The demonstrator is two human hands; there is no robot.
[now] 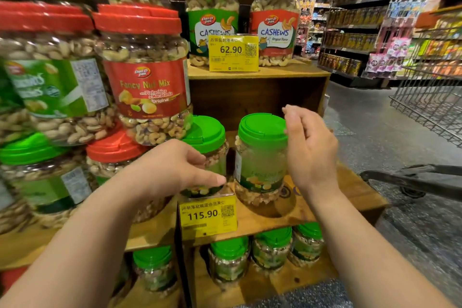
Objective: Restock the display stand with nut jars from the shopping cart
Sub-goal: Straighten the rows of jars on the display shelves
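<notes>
Your grips hold nothing: right hand point(310, 150) released, fingers loose, just right of green-lidded clear plastic nut jar point(260, 160) on wooden shelf point(350, 197); left hand point(180, 167) released, thumb extended, just left.

Both bare forearms reach forward, the left hand point(178, 166) lying palm down with its fingers loosely curled and thumb extended toward the right hand point(310, 150), which is raised, relaxed and holding nothing.
</notes>
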